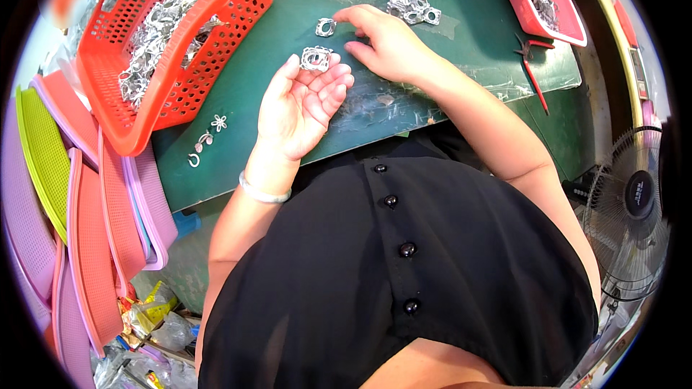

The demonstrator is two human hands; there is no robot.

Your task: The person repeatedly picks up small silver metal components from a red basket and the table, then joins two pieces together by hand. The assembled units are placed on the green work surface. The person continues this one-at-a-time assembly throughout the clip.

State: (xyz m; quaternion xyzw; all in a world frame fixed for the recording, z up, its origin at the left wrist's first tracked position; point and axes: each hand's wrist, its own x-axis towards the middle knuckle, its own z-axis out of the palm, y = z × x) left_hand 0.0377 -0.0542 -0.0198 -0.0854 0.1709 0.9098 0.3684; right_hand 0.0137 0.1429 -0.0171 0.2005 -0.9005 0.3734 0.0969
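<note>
My left hand is turned palm up, fingers curled, with a silvery openwork metal piece between the thumb and fingertips. Just beyond it, a smaller silvery ring-like piece lies on the green tabletop. My right hand reaches in from the right, index finger and thumb apart, nothing visible between them. The index fingertip is close beside the small piece; whether it touches I cannot tell. A cluster of similar silvery pieces rests beyond my right hand.
A red perforated basket full of silvery metal parts stands at left; a pink-red tray with more sits far right. Red-handled pliers lie near the right edge. A few loose small pieces, stacked coloured baskets and a fan flank me.
</note>
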